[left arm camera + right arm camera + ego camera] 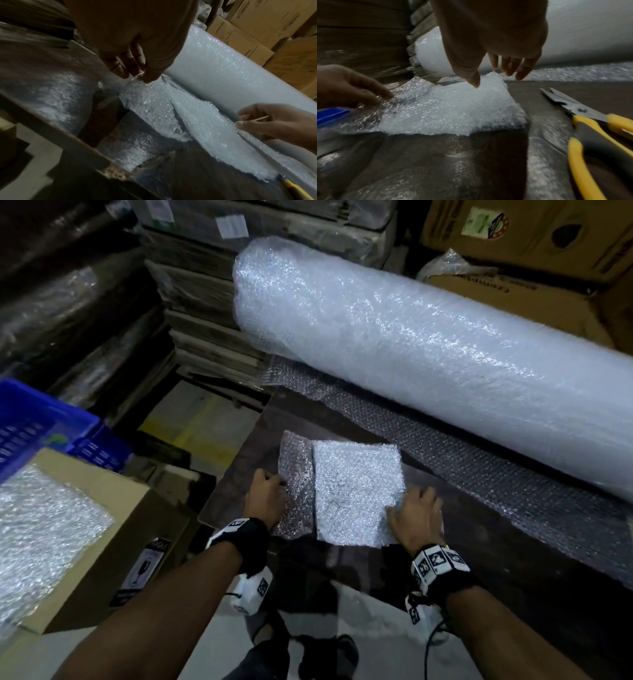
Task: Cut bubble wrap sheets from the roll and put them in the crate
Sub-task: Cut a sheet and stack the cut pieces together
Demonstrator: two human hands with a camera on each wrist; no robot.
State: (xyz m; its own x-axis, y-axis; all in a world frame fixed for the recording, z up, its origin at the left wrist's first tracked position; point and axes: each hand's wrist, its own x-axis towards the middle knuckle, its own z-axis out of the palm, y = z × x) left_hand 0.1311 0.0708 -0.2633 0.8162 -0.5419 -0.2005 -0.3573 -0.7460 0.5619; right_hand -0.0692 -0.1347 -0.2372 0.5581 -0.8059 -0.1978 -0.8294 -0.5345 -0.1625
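A cut bubble wrap sheet [356,491] [450,111] lies on the dark table [479,559], its right part doubled over and whiter, a single layer sticking out on the left. My left hand [267,487] [139,77] pinches the sheet's left edge [154,105] between thumb and fingers. My right hand [414,508] [496,79] rests on the sheet's right edge with straight fingers, thumb tip touching it. The big bubble wrap roll [411,344] [231,75] lies across the back of the table, its loose end spread toward me. The blue crate [34,422] stands at the far left.
Yellow-handled scissors [583,112] lie open on the table right of my right hand. A cardboard box [113,525] topped with bubble wrap [41,525] stands at the left by the crate. Stacked cartons [513,231] and wrapped pallets [68,302] line the back.
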